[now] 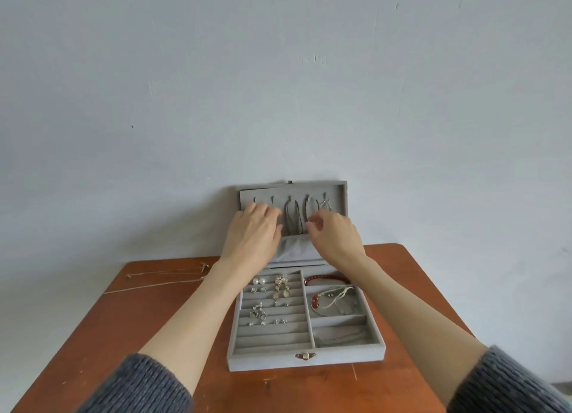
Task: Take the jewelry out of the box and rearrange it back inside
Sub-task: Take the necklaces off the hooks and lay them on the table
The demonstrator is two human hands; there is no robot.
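Two hands are up at the raised lid (340, 196) of the grey jewelry box (306, 361), which leans back against the wall at the desk's (154, 335) far edge. The left hand (252, 230) lies flat with fingers nearly straight against the lid's lining, apparently steadying the panel below the bare hooks on that side. The right hand (332, 234) has thumb and fingers curled together just beside a dark beaded strand (305, 210), seemingly pinching it or its clasp; whether they truly grip it is too small to tell. Hanging next to it are more necklaces (291, 216), their lower ends tucked into the gathered pocket (294, 248) so they do not swing. Below, the tray keeps small pieces apart: earrings (281, 285) and studs pushed into the ridged rolls on the left, a red bracelet (326, 279) and corded bracelets (335, 298) in the right compartments. Thin chains (167, 278) lie on the desk near its far left corner, well apart from the box, so unloading looks under way with most jewelry inside.
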